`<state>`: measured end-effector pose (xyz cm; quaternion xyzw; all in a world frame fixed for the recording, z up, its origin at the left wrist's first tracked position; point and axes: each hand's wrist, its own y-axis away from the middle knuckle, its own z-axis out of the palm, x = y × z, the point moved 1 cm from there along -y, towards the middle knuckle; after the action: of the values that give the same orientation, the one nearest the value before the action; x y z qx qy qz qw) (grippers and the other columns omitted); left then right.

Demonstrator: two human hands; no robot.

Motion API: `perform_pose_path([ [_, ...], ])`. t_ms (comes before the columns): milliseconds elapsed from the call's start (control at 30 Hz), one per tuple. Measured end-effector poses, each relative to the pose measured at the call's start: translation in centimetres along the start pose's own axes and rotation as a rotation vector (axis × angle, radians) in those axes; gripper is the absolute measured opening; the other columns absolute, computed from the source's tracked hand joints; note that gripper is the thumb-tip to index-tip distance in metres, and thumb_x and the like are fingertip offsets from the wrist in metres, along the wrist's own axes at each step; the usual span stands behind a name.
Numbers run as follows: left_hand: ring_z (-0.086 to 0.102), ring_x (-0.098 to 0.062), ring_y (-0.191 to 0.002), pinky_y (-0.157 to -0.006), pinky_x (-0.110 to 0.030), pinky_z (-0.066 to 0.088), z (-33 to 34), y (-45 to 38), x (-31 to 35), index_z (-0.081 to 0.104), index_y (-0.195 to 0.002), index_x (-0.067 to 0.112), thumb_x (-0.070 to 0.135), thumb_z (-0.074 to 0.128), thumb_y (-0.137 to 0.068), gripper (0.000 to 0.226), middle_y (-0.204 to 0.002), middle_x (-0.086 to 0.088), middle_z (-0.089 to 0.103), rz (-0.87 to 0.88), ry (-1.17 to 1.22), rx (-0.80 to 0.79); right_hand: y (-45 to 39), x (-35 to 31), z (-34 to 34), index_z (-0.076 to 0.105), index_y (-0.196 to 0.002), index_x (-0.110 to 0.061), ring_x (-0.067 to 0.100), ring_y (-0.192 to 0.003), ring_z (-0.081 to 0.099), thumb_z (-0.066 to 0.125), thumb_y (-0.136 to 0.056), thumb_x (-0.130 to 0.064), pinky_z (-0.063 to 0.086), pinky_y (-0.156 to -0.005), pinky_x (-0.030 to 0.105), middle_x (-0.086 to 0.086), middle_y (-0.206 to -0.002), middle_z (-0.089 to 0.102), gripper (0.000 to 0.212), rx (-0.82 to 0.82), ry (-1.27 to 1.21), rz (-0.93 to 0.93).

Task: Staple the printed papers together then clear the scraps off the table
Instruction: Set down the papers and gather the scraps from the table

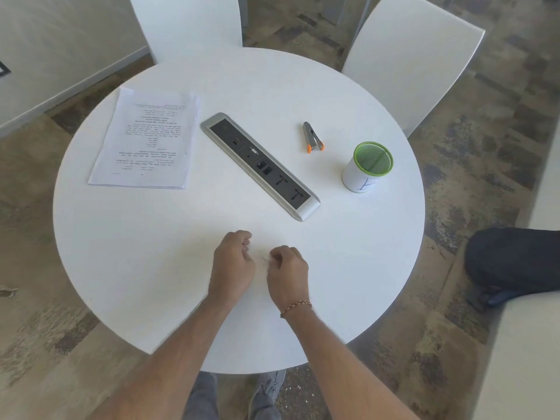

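- We see printed lines on the papers (145,137), far beyond the left hand (235,263), too small to read.
- A blue handwritten mark, perhaps "K", stands on the cup (363,174) beyond the right hand (288,272).

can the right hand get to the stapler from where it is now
Probably yes. The right hand is curled near the table's front edge, and only bare tabletop lies between it and the stapler. The socket strip lies left of that path, the green cup right.

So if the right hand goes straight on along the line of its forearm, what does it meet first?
Probably the power strip set in the table. The right hand points up and slightly left, and only bare tabletop shows between. Tiny scraps may lie near the knuckles, too small to tell.
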<state>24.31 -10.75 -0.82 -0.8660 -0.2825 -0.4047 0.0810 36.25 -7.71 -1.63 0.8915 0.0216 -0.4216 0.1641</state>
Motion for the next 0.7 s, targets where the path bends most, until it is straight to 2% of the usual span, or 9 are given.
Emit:
perform_pose_path([
  [133,0.059,-0.017,-0.086,-0.079,-0.021,0.042,-0.4,-0.5,0.1,0.063,-0.112,0.006,-0.015,0.04,-0.081,0.044,-0.103,-0.008,0.066,-0.031,0.002,0.05,-1.1,-0.7,0.5,0.067,-0.102,-0.008,0.018,-0.091,0.062,0.049,-0.091,0.0,0.053,-0.083,0.03,0.003,-0.102,0.063,0.022,-0.084,-0.061,-0.017],
  [267,0.06,-0.019,-0.086,-0.079,-0.021,0.042,-0.9,-0.5,-0.1,0.063,-0.112,0.005,-0.015,0.039,-0.081,0.044,-0.103,-0.009,0.066,-0.071,0.025,0.08,-1.6,-0.9,-0.2,0.07,-0.101,-0.007,0.015,-0.095,0.06,0.047,-0.089,0.007,0.044,-0.079,0.015,0.003,-0.103,0.065,0.03,-0.021,-0.042,-0.078],
  [367,0.061,-0.021,-0.086,-0.081,-0.023,0.043,-1.6,-0.6,-0.5,0.063,-0.11,0.004,-0.016,0.038,-0.078,0.046,-0.102,-0.009,0.067,-0.11,0.049,0.127,-2.0,-0.9,0.0,0.069,-0.11,-0.003,0.023,-0.105,0.053,0.044,-0.079,0.015,0.043,-0.085,0.024,0.006,-0.112,0.062,0.044,-0.044,0.137,-0.294],
  [467,0.061,-0.02,-0.085,-0.081,-0.021,0.043,-2.1,-0.7,-0.9,0.063,-0.11,0.005,-0.016,0.037,-0.077,0.047,-0.101,-0.008,0.067,-0.142,0.051,0.139,-2.4,-1.1,0.7,0.065,-0.116,-0.001,0.032,-0.108,0.053,0.049,-0.066,0.015,0.048,-0.087,0.039,0.01,-0.122,0.061,0.055,-0.12,0.366,-0.533],
  [567,0.061,-0.018,-0.085,-0.081,-0.021,0.043,-2.2,-0.8,-1.1,0.061,-0.112,0.006,-0.016,0.036,-0.077,0.048,-0.103,-0.007,0.067,-0.143,0.052,0.138,-2.5,-1.5,1.3,0.06,-0.124,-0.001,0.032,-0.127,0.047,0.052,-0.066,0.011,0.041,-0.102,0.043,0.011,-0.137,0.054,0.06,-0.198,0.583,-0.708],
  [700,0.06,-0.019,-0.087,-0.081,-0.022,0.042,-2.1,-0.6,-1.2,0.061,-0.112,0.006,-0.015,0.035,-0.078,0.048,-0.106,-0.007,0.066,-0.142,0.036,0.144,-2.1,-1.0,1.2,0.057,-0.13,-0.004,0.031,-0.136,0.041,0.028,-0.076,0.001,0.036,-0.108,0.049,0.006,-0.144,0.049,0.061,-0.244,0.75,-0.778],
])
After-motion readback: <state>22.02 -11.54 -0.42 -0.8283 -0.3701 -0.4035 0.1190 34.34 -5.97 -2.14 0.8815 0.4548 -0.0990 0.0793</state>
